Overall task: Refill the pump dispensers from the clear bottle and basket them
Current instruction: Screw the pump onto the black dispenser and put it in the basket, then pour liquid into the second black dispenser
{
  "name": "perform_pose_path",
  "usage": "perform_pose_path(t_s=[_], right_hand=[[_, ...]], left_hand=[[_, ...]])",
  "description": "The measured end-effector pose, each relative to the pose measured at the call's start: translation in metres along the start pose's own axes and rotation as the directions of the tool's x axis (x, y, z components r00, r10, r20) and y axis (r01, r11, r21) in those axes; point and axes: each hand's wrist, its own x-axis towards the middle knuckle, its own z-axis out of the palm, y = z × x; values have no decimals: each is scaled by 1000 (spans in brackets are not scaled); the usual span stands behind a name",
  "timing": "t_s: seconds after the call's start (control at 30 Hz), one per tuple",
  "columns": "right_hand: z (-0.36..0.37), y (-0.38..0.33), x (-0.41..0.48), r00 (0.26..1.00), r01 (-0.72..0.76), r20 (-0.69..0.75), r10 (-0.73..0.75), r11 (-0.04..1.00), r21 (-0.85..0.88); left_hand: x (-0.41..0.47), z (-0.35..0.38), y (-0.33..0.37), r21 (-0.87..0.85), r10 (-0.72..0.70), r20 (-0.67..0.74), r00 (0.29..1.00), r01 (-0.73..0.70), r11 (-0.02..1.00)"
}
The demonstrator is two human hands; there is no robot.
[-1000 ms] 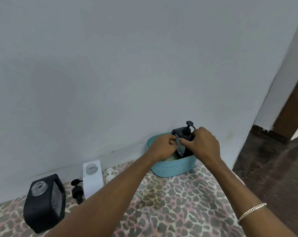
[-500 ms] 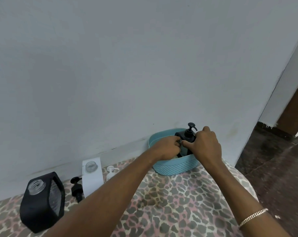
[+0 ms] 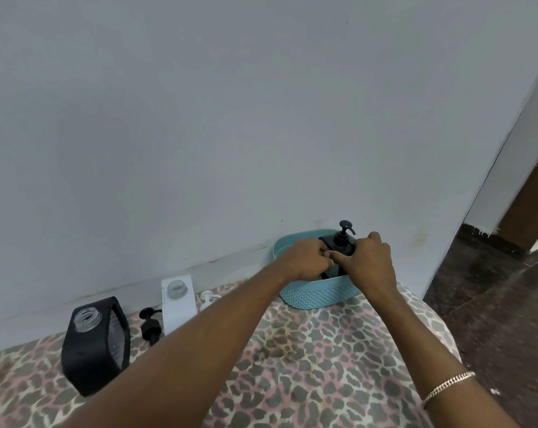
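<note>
A black pump dispenser [image 3: 341, 240] stands upright inside the teal basket [image 3: 318, 294] against the wall. My left hand [image 3: 309, 257] grips its left side and my right hand [image 3: 371, 261] grips its right side; the lower body of the dispenser is hidden behind them. On the left an open black dispenser [image 3: 90, 350] and an open white dispenser [image 3: 178, 301] stand without pumps. A loose black pump [image 3: 150, 324] lies between them, and a white pump [image 3: 207, 298] lies right of the white one. The clear bottle is not in sight.
The leopard-print cloth [image 3: 307, 366] covers the surface, which ends at the right above a dark floor [image 3: 493, 304]. A pale wall [image 3: 230, 118] rises directly behind the basket and dispensers. A doorway opening [image 3: 527, 211] lies at the far right.
Both hands have lowered the black pump dispenser deeper into the basket and it now stands more upright. The view has shifted slightly; the items on the left have not moved.
</note>
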Motion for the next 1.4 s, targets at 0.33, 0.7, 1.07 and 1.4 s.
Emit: perform_pose_path(t_s=[0.33,0.7,1.07,1.4], right_hand=[[-28,-15,-41,993,53,-113,-31,980,194],[-54,-62,-102,957,216,-260,-131,919,331],[-64,-125,-200,900,431,-252,-354,802,413],[-41,-182,-272,844,522,-190,-501,690,501]], left_hand=[[-63,-32,-3,-32,104,-238,966,-115,993],[-156,-51,-20,-12,159,-487,859,-188,982],[-292,-64,-44,14,112,-661,742,-137,990],[-395,-64,-70,37,58,-781,621,-47,998]])
